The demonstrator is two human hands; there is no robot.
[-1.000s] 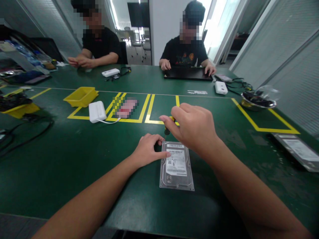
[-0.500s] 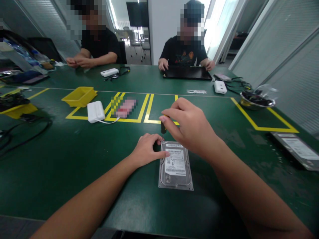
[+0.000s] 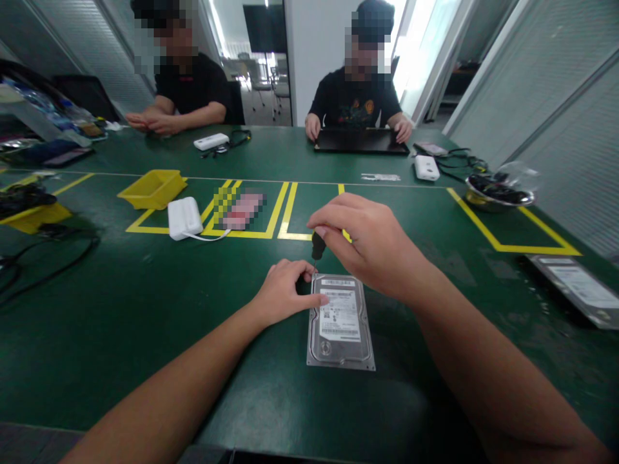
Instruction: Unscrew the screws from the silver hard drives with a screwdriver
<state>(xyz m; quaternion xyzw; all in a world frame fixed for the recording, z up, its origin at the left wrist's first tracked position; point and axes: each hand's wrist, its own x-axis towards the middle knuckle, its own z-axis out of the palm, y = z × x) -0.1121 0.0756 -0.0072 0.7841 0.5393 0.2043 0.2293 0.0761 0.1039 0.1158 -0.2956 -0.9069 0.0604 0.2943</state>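
Observation:
A silver hard drive [image 3: 341, 316] with a white label lies flat on the green table in front of me. My left hand [image 3: 285, 293] grips its far left side, the thumb resting on the label and the curled fingers by the corner. Above that corner, my right hand [image 3: 365, 241] pinches the top of a dark screwdriver [image 3: 318, 246]. The screwdriver stands nearly upright, its thin shaft reaching down to the drive's far left corner. Whether its tip sits in a screw is too small to tell.
A second hard drive [image 3: 575, 289] lies at the right. Beyond it stands a metal bowl [image 3: 500, 196] of dark parts. A yellow bin [image 3: 153, 189] and a white power bank [image 3: 184, 218] are at left. Two people sit opposite, one holding a black panel [image 3: 362, 140].
My right hand has turned slightly on the screwdriver, its fingers reaching farther over the handle. My left hand and the hard drive stay put. The person opposite has brought a hand onto the black panel.

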